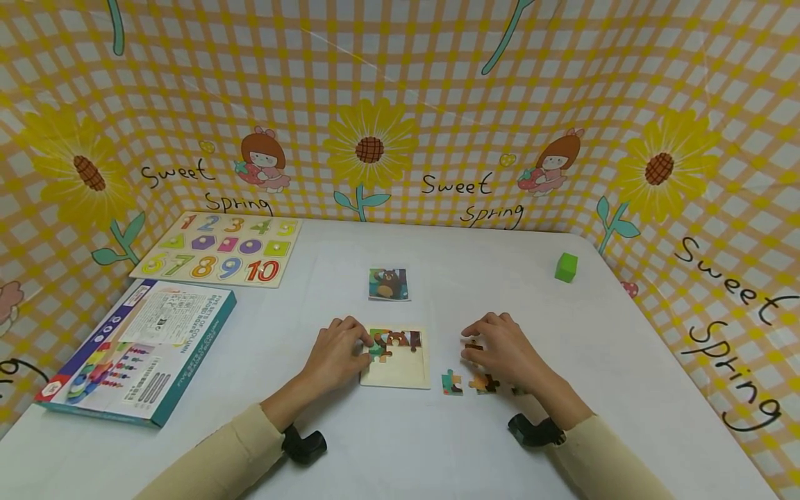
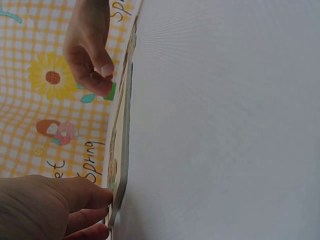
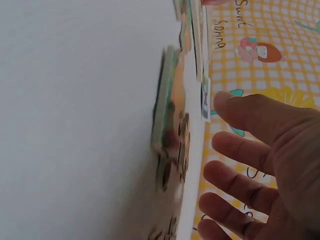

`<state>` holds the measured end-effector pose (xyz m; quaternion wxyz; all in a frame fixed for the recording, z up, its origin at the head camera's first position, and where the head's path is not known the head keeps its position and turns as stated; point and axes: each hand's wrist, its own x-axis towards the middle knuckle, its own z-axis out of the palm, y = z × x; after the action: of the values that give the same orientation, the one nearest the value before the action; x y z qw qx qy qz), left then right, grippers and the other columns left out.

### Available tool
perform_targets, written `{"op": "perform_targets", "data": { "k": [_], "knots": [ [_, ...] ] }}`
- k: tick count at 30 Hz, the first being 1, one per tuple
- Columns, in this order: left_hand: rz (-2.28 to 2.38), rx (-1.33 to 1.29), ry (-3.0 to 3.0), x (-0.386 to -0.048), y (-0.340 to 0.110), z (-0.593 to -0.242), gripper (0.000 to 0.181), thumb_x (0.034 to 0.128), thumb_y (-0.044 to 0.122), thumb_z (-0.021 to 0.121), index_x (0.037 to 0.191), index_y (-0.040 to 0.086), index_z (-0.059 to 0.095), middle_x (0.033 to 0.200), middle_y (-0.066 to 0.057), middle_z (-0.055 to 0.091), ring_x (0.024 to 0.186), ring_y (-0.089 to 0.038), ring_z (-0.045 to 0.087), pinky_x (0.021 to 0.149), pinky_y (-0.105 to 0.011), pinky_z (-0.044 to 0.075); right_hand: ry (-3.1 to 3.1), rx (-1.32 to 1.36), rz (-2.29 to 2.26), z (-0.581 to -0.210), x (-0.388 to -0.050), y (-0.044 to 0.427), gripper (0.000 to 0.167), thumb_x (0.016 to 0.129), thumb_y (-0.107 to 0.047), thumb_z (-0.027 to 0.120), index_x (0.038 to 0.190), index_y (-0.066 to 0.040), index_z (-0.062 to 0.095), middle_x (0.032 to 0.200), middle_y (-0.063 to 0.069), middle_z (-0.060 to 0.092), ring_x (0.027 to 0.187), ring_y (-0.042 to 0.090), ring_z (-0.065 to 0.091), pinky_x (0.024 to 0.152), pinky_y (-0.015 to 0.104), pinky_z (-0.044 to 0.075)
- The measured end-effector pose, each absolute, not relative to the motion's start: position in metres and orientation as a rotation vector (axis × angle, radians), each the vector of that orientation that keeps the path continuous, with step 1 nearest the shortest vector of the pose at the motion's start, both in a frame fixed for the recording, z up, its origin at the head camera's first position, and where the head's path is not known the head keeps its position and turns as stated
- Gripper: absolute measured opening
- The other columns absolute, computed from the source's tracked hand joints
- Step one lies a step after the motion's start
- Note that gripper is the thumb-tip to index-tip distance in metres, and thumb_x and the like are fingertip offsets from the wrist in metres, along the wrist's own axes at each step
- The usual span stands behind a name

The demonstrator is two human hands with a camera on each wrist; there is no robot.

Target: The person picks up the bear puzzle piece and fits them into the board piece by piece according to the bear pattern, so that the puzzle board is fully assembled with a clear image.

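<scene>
"What lay at the centre of the work?"

"A square pale-wood puzzle tray [image 1: 400, 375], flat on the white bench [image 1: 375, 444], with colourful joined bear-picture pieces [image 1: 396, 339] along its far edge and bare wood nearer the person"

"And the left hand [image 1: 334, 351]?"

"Its fingers were bent and touched the tray's left edge; whether they pinched it, I couldn't tell"

"The right hand [image 1: 503, 347]?"

"That one hovered to the right of the tray, its fingers released, loosely curved and spread, with nothing between them"

"Over what?"

"Loose jigsaw pieces: a brown one [image 1: 473, 345] partly hidden by the hand, an orange-and-dark one [image 1: 484, 383] nearer the person, and a teal-and-orange one [image 1: 452, 382] just beside the tray. Another peeked out by the wrist, mostly covered"

"What stood farther out?"

"Beyond the tray, a small square bear picture card [image 1: 388, 285]; off to the far right, a bright green cube [image 1: 566, 267]. On the left were a cream number-and-shape board [image 1: 215, 248] and, nearer, a flat teal-edged cardboard box [image 1: 140, 347]. A yellow-checked sunflower cloth [image 1: 400, 69] hung behind it all"
</scene>
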<state>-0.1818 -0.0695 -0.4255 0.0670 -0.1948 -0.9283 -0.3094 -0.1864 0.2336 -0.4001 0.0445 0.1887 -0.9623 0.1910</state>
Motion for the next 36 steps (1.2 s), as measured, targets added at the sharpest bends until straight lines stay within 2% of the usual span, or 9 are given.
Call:
{"op": "perform_targets", "data": {
  "k": [10, 18, 36],
  "knots": [
    [-0.945, -0.596, -2.787, -0.18, -0.07, -0.425, 0.011, 0.075, 0.009, 0.072, 0.086, 0.011, 0.07, 0.097, -0.001, 0.06, 0.096, -0.026, 0.051, 0.08, -0.045, 0.039, -2.945, 0.589, 0.604, -0.403, -0.18, 0.255, 0.029, 0.078, -0.019, 0.078, 0.103, -0.006, 0.071, 0.099, 0.008, 0.06, 0.09, 0.027, 0.046, 0.071, 0.038, 0.036],
    [-0.94, -0.6, -2.786, -0.181, -0.069, -0.425, 0.012, 0.0748, 0.008, 0.072, 0.086, 0.011, 0.07, 0.097, -0.001, 0.06, 0.096, -0.026, 0.051, 0.08, -0.045, 0.039, -2.981, 0.553, 0.643, -0.405, -0.178, 0.263, 0.024, 0.079, -0.016, 0.076, 0.101, -0.007, 0.071, 0.095, 0.003, 0.058, 0.091, 0.026, 0.044, 0.072, 0.039, 0.035],
    [-0.922, -0.606, -2.787, -0.181, -0.07, -0.426, 0.011, 0.0756, 0.009, 0.071, 0.085, 0.012, 0.069, 0.097, -0.001, 0.059, 0.098, -0.026, 0.052, 0.08, -0.044, 0.039, -2.934, 0.57, 0.614, -0.411, -0.18, 0.266, 0.02, 0.078, -0.013, 0.077, 0.097, -0.006, 0.073, 0.094, 0.003, 0.059, 0.091, 0.025, 0.046, 0.073, 0.039, 0.037]
  ]
}}
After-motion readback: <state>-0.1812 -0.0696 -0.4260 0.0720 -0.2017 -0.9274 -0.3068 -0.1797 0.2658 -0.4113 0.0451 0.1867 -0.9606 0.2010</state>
